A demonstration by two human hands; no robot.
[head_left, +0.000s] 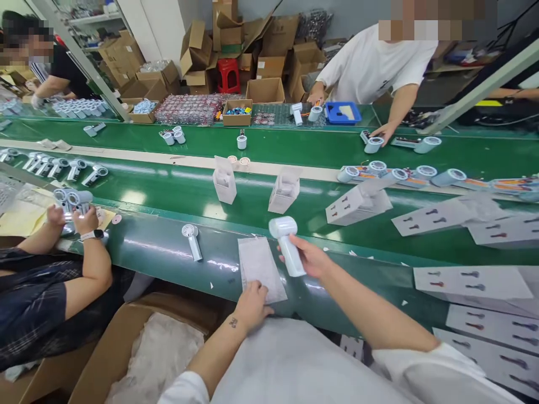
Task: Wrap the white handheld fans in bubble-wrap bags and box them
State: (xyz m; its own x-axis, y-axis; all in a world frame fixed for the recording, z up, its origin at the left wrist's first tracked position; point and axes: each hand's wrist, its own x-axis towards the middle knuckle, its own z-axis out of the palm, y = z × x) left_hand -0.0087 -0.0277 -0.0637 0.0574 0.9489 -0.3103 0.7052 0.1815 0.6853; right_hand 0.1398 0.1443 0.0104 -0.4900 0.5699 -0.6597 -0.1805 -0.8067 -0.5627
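My right hand (314,255) is wrapped round the handle of a pale blue handheld fan (289,247), its round head up and tilted left, raised over the bench's near edge. My left hand (252,306) has its fingers curled on the near end of a frosted plastic bag (260,261), which lies flat on the bench. To the left of the bag rests another handheld fan (192,242), apart from both hands.
On the green conveyor belt stand open white boxes (224,182) with plastic inside. Printed white boxes (471,281) crowd the right. A carton of plastic bags (155,353) sits below left. One co-worker's hands (86,221) hold fans; another co-worker (379,67) works across the belt.
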